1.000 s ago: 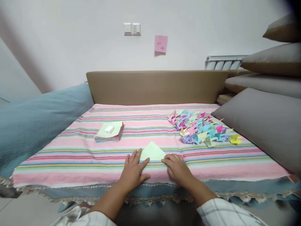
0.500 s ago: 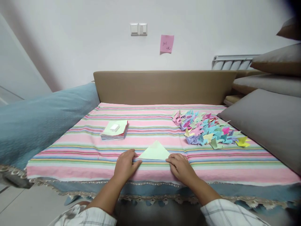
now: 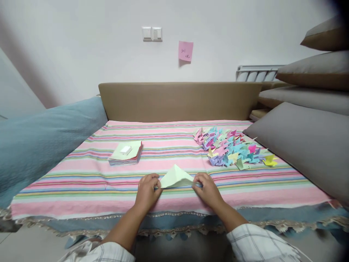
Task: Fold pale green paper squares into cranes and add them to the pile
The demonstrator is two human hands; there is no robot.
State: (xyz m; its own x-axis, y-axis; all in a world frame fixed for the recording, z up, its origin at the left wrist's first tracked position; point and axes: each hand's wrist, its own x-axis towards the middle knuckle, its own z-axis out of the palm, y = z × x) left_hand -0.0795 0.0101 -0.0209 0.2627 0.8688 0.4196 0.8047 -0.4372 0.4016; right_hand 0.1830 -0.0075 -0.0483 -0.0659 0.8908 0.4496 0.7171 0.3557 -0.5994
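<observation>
A pale green sheet of origami paper, folded into a triangle, lies between my hands with its peak pointing away from me. My left hand pinches its left corner between thumb and fingers. The right corner is gripped the same way by my right hand. Along the near side the paper bows upward, lifting off the striped cloth.
Back left stands a stack of square paper with a small white block on top. Many-coloured folded paper cranes crowd the right side. Grey cushions border the right, a blue-covered armrest the left.
The paper triangle lay flat and now its near edge bows up. Both hands have closed more firmly on its corners. The view has shifted slightly to the right.
</observation>
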